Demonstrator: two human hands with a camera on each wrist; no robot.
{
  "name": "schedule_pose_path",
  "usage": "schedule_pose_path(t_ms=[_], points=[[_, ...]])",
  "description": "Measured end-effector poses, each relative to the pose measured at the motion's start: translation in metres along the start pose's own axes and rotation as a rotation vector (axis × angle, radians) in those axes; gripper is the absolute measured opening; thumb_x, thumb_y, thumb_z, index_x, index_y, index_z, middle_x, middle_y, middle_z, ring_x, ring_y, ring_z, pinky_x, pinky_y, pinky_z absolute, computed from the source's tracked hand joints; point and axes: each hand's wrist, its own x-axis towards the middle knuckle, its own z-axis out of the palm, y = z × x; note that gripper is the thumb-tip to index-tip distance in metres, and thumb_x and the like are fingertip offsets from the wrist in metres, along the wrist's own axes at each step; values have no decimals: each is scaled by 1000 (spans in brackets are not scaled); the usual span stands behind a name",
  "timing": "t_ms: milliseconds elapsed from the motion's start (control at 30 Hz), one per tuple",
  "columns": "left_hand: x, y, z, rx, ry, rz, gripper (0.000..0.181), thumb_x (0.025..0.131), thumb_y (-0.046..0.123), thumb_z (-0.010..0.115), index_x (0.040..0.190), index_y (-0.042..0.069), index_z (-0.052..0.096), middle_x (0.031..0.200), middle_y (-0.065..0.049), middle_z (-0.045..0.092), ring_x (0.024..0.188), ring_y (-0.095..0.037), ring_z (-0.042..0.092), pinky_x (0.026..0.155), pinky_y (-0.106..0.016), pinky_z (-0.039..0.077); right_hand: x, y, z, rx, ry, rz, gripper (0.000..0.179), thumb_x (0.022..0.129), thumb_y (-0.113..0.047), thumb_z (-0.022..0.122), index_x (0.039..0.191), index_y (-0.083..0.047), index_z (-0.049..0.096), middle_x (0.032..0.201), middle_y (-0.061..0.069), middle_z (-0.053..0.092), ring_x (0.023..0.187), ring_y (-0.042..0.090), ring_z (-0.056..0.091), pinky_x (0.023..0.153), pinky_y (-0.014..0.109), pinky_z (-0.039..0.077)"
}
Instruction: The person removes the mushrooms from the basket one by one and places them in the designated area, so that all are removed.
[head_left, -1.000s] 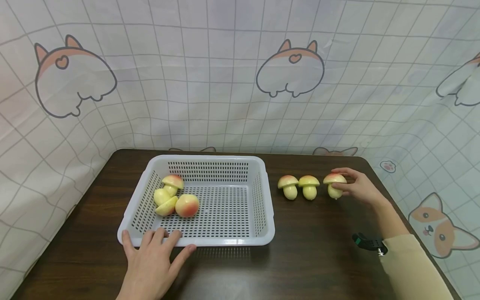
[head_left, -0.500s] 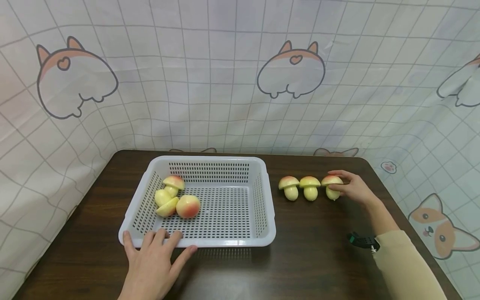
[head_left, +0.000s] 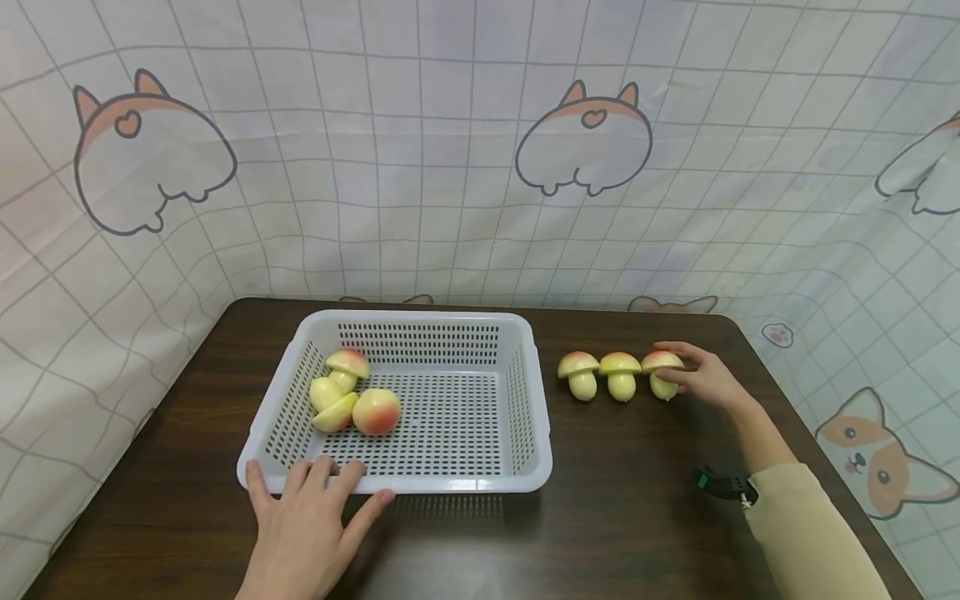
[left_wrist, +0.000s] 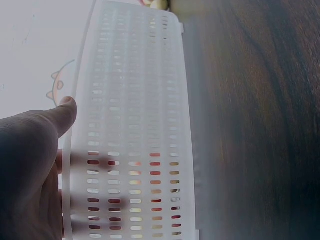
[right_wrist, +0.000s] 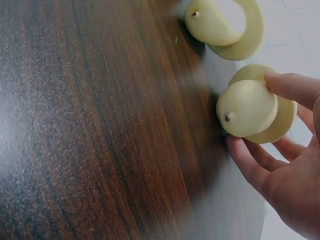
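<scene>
My left hand (head_left: 303,517) is at the near left of a white plastic basket (head_left: 480,484), its fingers hooked over the rim and its thumb at the rim's outside. In the left wrist view the fingers show as dark shadows through the slotted wall (left_wrist: 132,115). My right hand (head_left: 708,379) holds a toy mushroom (head_left: 664,385), pale yellow with a reddish domed cap, between thumb and fingers. It ends a row with two more mushrooms, a middle one (head_left: 621,386) and a left one (head_left: 582,386). In the right wrist view, the held mushroom's stem end (right_wrist: 245,107) faces the camera.
Inside the basket lie a mushroom (head_left: 347,365), another tipped on its side (head_left: 330,404) and a round red-and-yellow piece (head_left: 377,412). The dark wooden table (head_left: 615,517) is backed by a white grid-patterned curtain (head_left: 435,250). A black strap (head_left: 723,483) is at the right wrist.
My right hand has slid the right-hand mushroom a little to the left, closer to the middle one, and still holds it. The left hand stays on the basket rim.
</scene>
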Motion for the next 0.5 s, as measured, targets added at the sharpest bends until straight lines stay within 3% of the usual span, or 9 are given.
schedule_pose_path(t_ms=[267,500], points=[[0,1,-1,2,-14,-9,53,96,65,60,115,16,69,104,-11,62,115,-40,54,103,-85,-3,-3,-1,1,-5,-17,2,65,101,-30,69,154,-4,42,147,24,49,120,26,56,84,40,55],[0,0,0,-5,7,7,50,95,63,61,113,16,68,102,-11,61,114,-40,55,102,-85,-2,-6,0,-2,-11,-14,-17,66,101,-30,69,155,-3,41,149,24,46,117,20,55,83,37,56]])
